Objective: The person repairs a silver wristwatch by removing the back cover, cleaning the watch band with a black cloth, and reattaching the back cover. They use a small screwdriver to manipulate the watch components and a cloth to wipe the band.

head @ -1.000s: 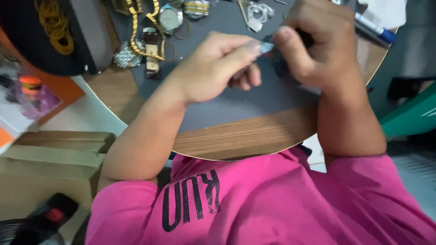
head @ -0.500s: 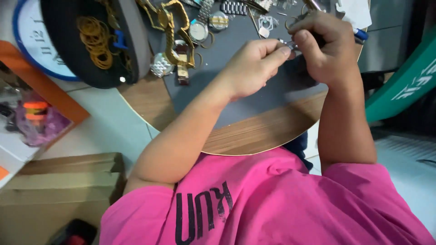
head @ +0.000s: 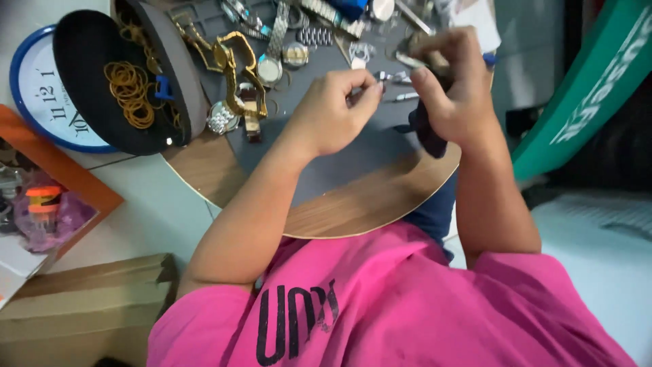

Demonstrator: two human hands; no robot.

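Round wooden surface (head: 353, 211), upper frame: we noted our left hand (head: 333, 112) pinching a small metal part (head: 382, 76), right hand (head: 451, 88) just beside, gripping a thin tool (head: 414, 61).

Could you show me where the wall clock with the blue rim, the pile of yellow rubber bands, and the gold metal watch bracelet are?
Round blue-rimmed wall clock (head: 37, 102), head view, on its white dial.
Pile of yellow rubber bands (head: 130, 92), head view, middle of the pile.
Gold metal watch bracelet (head: 234, 68), head view, on its links.
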